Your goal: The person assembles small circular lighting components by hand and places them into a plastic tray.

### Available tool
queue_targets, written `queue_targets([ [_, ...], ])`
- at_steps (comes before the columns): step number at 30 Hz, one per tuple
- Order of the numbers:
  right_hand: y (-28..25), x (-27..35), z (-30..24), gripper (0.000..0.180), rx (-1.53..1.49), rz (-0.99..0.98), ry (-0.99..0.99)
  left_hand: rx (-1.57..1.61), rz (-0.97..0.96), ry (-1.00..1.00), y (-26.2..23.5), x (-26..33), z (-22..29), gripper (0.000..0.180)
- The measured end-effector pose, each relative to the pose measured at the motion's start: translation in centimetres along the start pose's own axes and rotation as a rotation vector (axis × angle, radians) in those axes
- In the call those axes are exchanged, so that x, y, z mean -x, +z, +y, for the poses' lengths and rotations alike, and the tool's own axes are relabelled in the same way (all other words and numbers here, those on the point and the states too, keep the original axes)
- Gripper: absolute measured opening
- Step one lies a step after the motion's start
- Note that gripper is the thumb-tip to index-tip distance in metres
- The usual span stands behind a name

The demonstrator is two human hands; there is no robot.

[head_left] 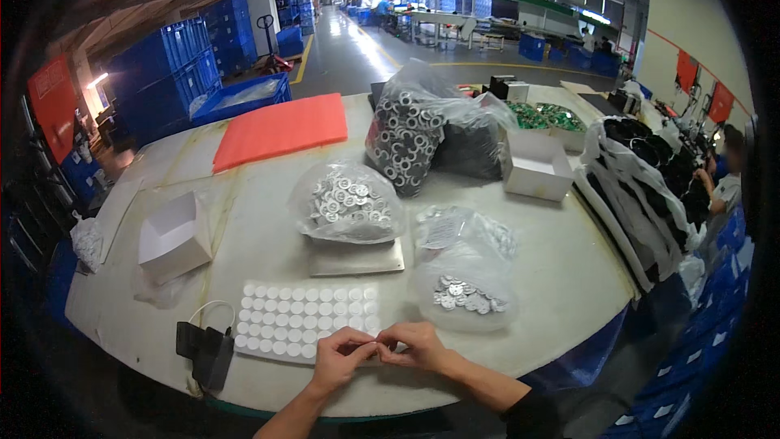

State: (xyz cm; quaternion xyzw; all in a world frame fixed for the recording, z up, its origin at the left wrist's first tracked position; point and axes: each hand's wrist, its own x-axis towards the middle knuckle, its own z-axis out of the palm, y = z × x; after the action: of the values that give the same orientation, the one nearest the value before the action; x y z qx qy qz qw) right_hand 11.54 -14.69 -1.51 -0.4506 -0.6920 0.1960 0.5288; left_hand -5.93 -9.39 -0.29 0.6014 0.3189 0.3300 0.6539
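Observation:
My left hand (pixel 340 355) and my right hand (pixel 413 346) meet at the near right corner of a white tray (pixel 268 347) filled with rows of round white caps (pixel 297 322). Fingers of both hands are pinched together, tip to tip; whatever lies between them is too small and covered to name. Just beyond the tray, a clear bag of silver ring-shaped parts (pixel 349 202) rests on a flat metal box (pixel 357 258). To the right of my hands lies an open clear bag with flat silver discs (pixel 467 294).
Left of the tray sits a black power adapter (pixel 213 358) with a white cable. An open white box (pixel 174 237), red foam sheets (pixel 284 128), a bag of dark-centred rings (pixel 405 142), another white box (pixel 538 169) and green circuit boards (pixel 544 116) stand farther back. Blue crates (pixel 166 65) are stacked beyond.

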Motion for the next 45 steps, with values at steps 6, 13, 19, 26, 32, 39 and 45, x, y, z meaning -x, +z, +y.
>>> queue_targets([
  [6,-3.8,0.7,-0.8,0.011,0.08,0.127,0.336,0.158,0.166,-0.045,-0.5,0.7,0.6,0.008],
  [13,-7.9,2.0,1.7,0.019,0.721,0.094,0.43,0.334,0.204,-0.185,-2.3,1.6,0.6,0.008],
  [19,-9.5,2.6,2.6,0.017,0.672,0.132,0.526,0.483,0.315,-0.184,-4.2,2.3,0.6,0.01],
  [26,-9.9,2.2,1.3,0.017,-0.033,0.382,0.743,0.349,0.344,-0.033,-6.0,1.9,0.1,0.012],
  [32,-7.0,-0.9,-2.2,0.015,-0.314,0.033,0.701,0.06,0.266,0.039,-5.2,-1.0,3.3,0.018],
  [39,-0.5,-2.8,3.4,0.011,-0.493,-0.142,0.523,-0.416,0.223,0.255,-5.5,-13.3,4.8,0.018],
  [45,0.3,-1.5,3.5,0.01,-0.248,-0.226,0.366,-0.718,0.337,0.297,-3.3,-25.6,7.8,0.025],
])
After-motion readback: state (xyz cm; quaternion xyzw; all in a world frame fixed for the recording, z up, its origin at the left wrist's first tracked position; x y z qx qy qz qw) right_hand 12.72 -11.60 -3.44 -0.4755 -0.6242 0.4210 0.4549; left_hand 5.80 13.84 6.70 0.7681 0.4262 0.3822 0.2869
